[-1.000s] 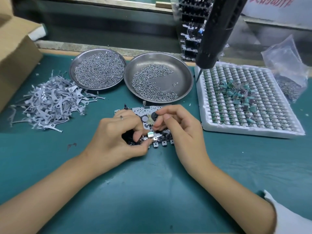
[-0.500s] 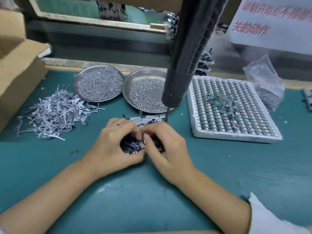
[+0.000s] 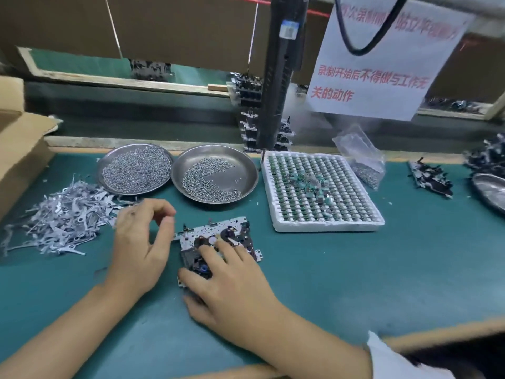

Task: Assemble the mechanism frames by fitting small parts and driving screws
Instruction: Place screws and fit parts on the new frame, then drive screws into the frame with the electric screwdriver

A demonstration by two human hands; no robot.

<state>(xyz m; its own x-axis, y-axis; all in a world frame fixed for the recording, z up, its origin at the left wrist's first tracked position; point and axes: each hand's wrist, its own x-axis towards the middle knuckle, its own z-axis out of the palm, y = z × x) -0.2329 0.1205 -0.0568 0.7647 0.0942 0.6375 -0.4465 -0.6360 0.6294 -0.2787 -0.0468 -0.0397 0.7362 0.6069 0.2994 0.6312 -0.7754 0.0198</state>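
Metal and perforated, the frame (image 3: 218,243) is lying flat on the green mat (image 3: 355,274), just in front of the two dishes, its long axis running from near-left to far-right, the bare plate end pointing toward the far side. Black and white parts on it are blurring together, and its near end is hiding under the right hand (image 3: 232,291), whose straight fingers are pressing down on top while the thumb is lying along the near-left edge. The left hand (image 3: 142,244) is hovering just left of the frame, apart from it, fingers loosely curled with thumb and forefinger close; whether they are pinching some small part I cannot tell, since the hand is blurred.

Beyond the left hand a pile of grey levers (image 3: 60,222) is spreading toward the left edge, beside a cardboard box (image 3: 19,154) that is cut off. Behind the frame, the left dish (image 3: 135,168) is nearly full of screws and the right dish (image 3: 214,173) is holding fewer. A driver (image 3: 281,77) is hanging over the far-left corner of the white tray (image 3: 322,191) of small green parts. Open mat is stretching right of the frame and toward the near edge. A bag (image 3: 360,160), a dark assembly (image 3: 431,177) and a cut-off third dish (image 3: 492,191) are sitting far right.
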